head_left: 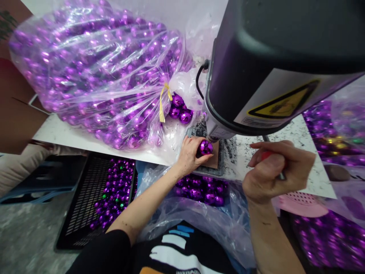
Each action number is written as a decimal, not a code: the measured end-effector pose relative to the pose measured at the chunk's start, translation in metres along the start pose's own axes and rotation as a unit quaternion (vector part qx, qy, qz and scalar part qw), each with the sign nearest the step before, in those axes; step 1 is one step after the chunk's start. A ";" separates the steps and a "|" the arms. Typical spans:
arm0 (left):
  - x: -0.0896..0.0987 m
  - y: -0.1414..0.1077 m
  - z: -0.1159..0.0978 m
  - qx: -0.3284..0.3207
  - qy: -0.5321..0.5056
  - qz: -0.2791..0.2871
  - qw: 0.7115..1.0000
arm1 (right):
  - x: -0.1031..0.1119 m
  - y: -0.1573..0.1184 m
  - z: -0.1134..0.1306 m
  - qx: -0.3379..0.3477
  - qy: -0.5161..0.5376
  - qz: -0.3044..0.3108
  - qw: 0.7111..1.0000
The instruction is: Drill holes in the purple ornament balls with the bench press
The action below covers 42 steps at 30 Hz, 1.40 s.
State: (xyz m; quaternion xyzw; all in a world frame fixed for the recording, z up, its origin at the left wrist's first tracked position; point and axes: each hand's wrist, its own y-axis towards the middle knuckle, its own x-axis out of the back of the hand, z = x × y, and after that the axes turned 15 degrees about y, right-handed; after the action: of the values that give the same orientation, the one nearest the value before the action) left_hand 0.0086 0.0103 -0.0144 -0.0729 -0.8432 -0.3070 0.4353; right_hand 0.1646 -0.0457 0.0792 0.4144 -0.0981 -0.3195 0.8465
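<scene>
A shiny purple ball is pinched between the thumb and fingers of my left hand, just under the nose of a black machine with a yellow warning sticker. Beneath the ball lies a brown board on a dark plate. My right hand is wrapped round a metal lever with a red part, to the right of the machine's nose. Several more purple balls sit on the table behind my left hand.
A tied clear bag of purple balls covers the table's left. Below it stands a black crate. Purple balls fill an open bag at my lap. A pink basket is at right. Another person's sleeve shows far left.
</scene>
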 end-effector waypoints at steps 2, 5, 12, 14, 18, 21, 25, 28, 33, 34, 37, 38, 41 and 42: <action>0.000 0.000 0.000 0.000 -0.002 -0.001 1.000 | -0.002 -0.003 -0.004 0.014 0.008 -0.008 1.000; 0.000 0.000 0.001 -0.005 -0.008 -0.011 1.000 | -0.008 -0.005 -0.007 0.032 0.024 -0.025 0.999; -0.001 0.000 0.001 0.002 -0.010 -0.013 1.000 | -0.016 -0.007 -0.016 0.081 0.059 -0.055 0.993; -0.001 0.000 0.001 0.007 -0.016 -0.013 1.000 | -0.012 -0.014 -0.025 0.079 0.050 -0.031 0.995; 0.000 -0.001 0.000 0.021 -0.017 0.006 1.000 | -0.002 -0.026 -0.036 0.078 0.023 0.010 0.997; 0.000 -0.001 -0.001 0.030 -0.010 0.015 0.999 | 0.001 -0.011 -0.026 0.085 0.031 -0.002 0.996; -0.001 -0.001 -0.002 0.033 -0.007 0.010 0.999 | -0.009 0.041 0.004 0.018 0.028 -0.028 0.999; 0.006 -0.007 -0.004 0.059 -0.028 -0.009 0.998 | -0.021 0.076 0.018 -0.065 0.078 -0.014 0.995; 0.051 -0.052 -0.015 0.089 -0.085 0.044 0.991 | -0.029 0.090 0.019 -0.101 0.102 -0.006 0.990; 0.061 -0.063 -0.017 0.075 -0.084 0.087 0.990 | -0.029 0.089 0.018 -0.106 0.099 -0.003 0.989; 0.082 -0.075 -0.015 0.043 -0.056 0.172 0.983 | -0.029 0.086 0.017 -0.109 0.101 -0.004 0.989; 0.084 -0.070 -0.009 0.039 -0.049 0.173 0.983 | -0.030 0.086 0.017 -0.107 0.106 -0.008 0.988; 0.072 -0.028 0.019 0.037 -0.021 0.109 0.993 | -0.032 0.087 0.016 -0.104 0.120 -0.018 0.987; 0.064 -0.008 0.032 0.038 0.005 0.078 0.996 | -0.032 0.088 0.015 -0.105 0.122 -0.018 0.987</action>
State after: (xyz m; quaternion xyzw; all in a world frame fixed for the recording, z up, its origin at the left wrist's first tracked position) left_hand -0.0556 0.0127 0.0184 -0.1203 -0.8436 -0.2400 0.4650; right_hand 0.1732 0.0041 0.1592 0.3611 0.0476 -0.2907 0.8848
